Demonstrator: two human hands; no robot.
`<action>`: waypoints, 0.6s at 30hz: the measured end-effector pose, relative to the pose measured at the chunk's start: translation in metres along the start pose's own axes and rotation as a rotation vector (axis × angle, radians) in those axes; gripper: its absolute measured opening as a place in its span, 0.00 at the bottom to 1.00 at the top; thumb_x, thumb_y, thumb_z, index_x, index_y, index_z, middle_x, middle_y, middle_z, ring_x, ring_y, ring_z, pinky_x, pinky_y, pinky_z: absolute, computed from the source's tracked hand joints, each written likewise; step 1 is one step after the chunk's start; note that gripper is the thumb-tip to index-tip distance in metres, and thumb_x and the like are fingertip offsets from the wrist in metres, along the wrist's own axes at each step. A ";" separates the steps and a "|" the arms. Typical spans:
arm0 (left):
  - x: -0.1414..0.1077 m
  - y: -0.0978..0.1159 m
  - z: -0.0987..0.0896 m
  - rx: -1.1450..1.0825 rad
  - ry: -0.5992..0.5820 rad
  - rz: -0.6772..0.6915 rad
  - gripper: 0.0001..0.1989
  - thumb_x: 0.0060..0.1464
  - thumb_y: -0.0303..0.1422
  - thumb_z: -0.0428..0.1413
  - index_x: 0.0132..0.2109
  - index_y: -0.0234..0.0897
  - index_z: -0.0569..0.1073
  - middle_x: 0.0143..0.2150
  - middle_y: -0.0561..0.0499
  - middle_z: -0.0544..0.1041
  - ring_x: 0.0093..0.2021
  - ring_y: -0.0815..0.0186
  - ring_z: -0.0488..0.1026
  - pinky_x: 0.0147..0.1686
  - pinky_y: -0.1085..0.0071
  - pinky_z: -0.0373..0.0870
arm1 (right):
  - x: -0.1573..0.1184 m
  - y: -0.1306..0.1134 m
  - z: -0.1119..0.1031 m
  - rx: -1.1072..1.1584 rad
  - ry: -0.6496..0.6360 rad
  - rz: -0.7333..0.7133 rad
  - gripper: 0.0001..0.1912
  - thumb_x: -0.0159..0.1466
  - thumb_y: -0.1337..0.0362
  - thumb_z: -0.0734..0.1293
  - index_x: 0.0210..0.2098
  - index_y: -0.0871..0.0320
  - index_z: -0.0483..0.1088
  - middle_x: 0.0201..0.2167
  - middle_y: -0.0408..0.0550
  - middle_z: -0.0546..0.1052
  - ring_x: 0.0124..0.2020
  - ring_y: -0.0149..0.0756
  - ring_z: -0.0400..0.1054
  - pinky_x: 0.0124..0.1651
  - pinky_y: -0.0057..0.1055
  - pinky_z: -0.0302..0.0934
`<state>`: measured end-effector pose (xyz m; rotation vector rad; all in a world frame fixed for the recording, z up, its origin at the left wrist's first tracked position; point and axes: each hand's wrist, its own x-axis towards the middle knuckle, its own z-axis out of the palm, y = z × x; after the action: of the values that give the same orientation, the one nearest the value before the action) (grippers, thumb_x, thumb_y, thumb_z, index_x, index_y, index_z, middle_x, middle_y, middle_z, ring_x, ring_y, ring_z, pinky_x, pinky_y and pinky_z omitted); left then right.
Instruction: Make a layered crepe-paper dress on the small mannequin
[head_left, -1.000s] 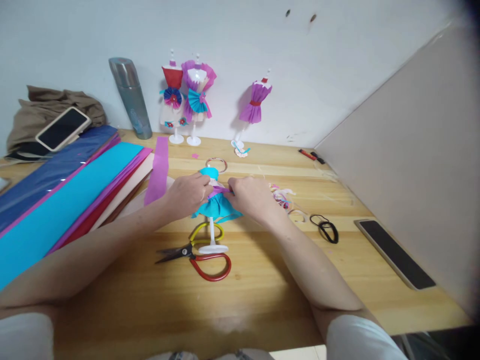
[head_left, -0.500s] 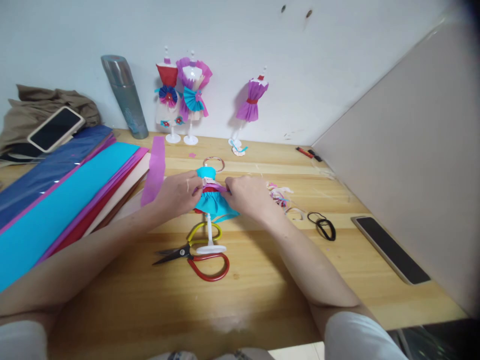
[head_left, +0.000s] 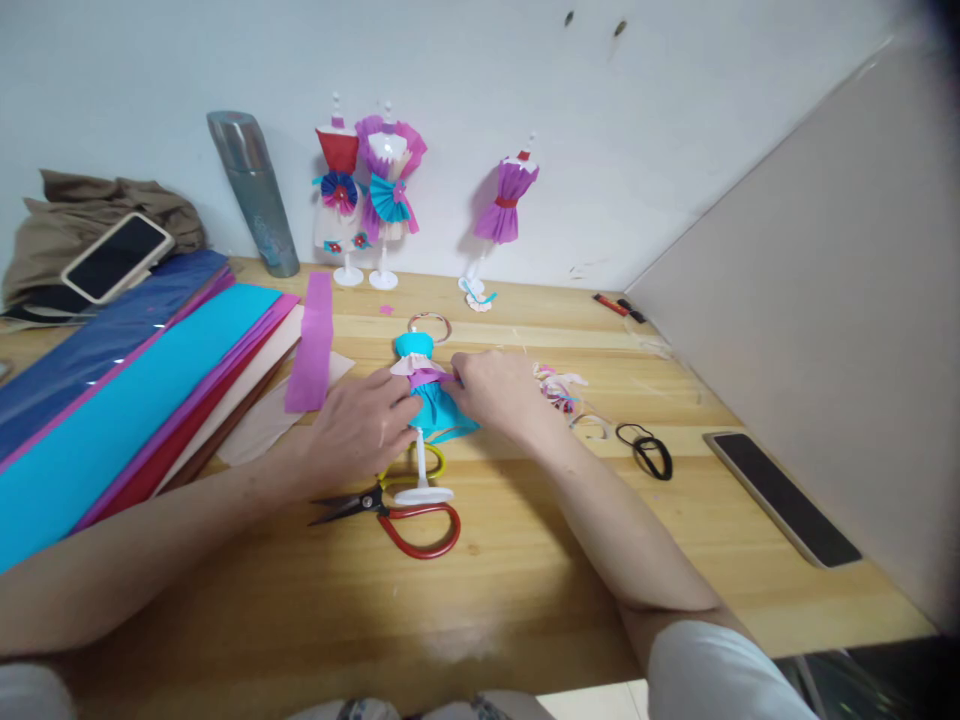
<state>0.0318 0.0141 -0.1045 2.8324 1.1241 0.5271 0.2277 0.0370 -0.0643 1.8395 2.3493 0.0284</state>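
On the desk (head_left: 480, 610), scissors (head_left: 369, 501) lie around the blue-dressed mannequin's (head_left: 431, 405) base. At its waist the right hand (head_left: 495, 390) pinches a purple strip (head_left: 426, 377); the left hand (head_left: 364, 422) half-curls, its grip hidden from me. Beyond stand 3 dressed mannequins (head_left: 514, 200).

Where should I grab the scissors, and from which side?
Probably best by the red handle, coming from the near right: that loop is unobstructed, opposite the blades, which point left. The yellow handle is partly behind the white stand and left hand, so it looks harder to reach.
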 end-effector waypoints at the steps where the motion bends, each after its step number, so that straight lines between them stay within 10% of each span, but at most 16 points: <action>1: -0.001 0.004 0.002 0.083 -0.010 0.054 0.09 0.65 0.33 0.53 0.42 0.36 0.77 0.43 0.43 0.78 0.44 0.55 0.72 0.39 0.62 0.64 | 0.000 0.001 0.001 0.004 0.007 -0.002 0.22 0.73 0.56 0.56 0.46 0.60 0.79 0.39 0.65 0.83 0.45 0.57 0.80 0.40 0.38 0.66; 18: 0.012 0.012 0.023 0.412 -0.037 -0.081 0.13 0.62 0.28 0.52 0.53 0.33 0.73 0.47 0.37 0.75 0.47 0.48 0.70 0.41 0.56 0.66 | 0.016 0.021 0.003 0.202 -0.079 -0.044 0.25 0.75 0.54 0.55 0.43 0.61 0.80 0.44 0.59 0.83 0.43 0.42 0.77 0.37 0.30 0.56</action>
<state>0.0553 0.0152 -0.1202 3.0947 1.4842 0.2599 0.2447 0.0573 -0.0668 1.8360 2.4139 -0.2910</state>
